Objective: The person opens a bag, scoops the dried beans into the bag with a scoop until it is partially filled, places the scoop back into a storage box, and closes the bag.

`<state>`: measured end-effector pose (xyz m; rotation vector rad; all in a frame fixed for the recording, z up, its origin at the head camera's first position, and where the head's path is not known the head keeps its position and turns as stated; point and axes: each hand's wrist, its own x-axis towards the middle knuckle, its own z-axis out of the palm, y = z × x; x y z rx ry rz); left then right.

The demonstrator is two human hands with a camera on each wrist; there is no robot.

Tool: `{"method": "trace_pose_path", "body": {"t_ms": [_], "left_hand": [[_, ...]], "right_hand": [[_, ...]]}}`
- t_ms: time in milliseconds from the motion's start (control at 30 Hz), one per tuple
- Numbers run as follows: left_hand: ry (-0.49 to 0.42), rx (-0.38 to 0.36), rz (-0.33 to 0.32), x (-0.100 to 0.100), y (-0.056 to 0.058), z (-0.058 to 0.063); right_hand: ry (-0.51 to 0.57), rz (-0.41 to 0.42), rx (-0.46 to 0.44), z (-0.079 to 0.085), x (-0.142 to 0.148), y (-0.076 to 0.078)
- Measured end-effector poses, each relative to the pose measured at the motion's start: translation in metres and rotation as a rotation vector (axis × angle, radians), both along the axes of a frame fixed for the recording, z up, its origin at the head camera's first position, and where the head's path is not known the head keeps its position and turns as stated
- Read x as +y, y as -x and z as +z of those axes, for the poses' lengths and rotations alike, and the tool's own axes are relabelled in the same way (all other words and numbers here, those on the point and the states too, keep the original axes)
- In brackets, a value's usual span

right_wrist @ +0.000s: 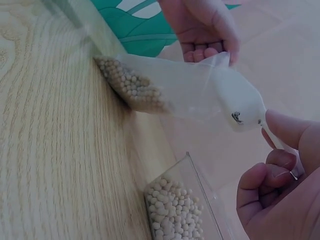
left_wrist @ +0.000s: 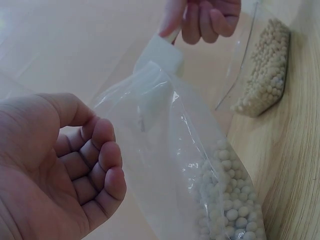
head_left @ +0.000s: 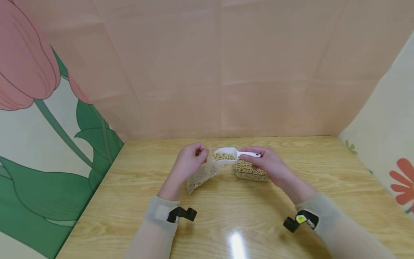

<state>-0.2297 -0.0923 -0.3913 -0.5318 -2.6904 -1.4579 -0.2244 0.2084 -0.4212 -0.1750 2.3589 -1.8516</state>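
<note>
In the head view my left hand (head_left: pixel 190 160) pinches the mouth edge of a clear plastic bag (head_left: pixel 202 176) between thumb and fingertips. Pale yellow beans fill the bag's lower part, which stands on the table. My right hand (head_left: pixel 270 163) grips the handle of a white scoop (head_left: pixel 230 151) from the right. Round beans (head_left: pixel 223 157) lie in the scoop's bowl, held roughly level at the bag's mouth. Seen by the right wrist camera, the scoop's front (right_wrist: pixel 235 92) reaches into the bag's opening. Below the right hand sits a clear box (head_left: pixel 250 177) of the same beans, partly hidden.
The wood-grain table (head_left: pixel 213 223) runs back to a pink cloth backdrop (head_left: pixel 220 72). A flower-printed panel (head_left: pixel 32 144) borders the left side, and another printed panel (head_left: pixel 398 144) the right. Both wrists wear small black camera mounts.
</note>
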Motion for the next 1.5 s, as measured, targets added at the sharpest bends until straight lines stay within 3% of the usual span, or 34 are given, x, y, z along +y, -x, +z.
{"method": "trace_pose_path", "body": {"t_ms": [333,800,1100,1300,1500], "left_hand": [[0.012,0.009,0.010,0.000,0.002,-0.002],[0.008,0.008,0.015,-0.001,0.002,-0.003],[0.014,0.009,0.035,-0.001,0.003,0.000],[0.016,0.011,0.032,-0.001,0.002,0.001],[0.014,0.014,0.028,-0.002,0.001,0.001]], "right_hand": [[-0.183,-0.022,0.041,0.011,-0.013,0.003],[-0.417,0.073,0.314,0.041,-0.032,-0.003],[-0.564,0.077,0.477,0.057,-0.041,-0.011],[-0.574,0.069,0.473,0.062,-0.039,-0.014],[-0.495,0.052,0.412,0.058,-0.021,-0.016]]}}
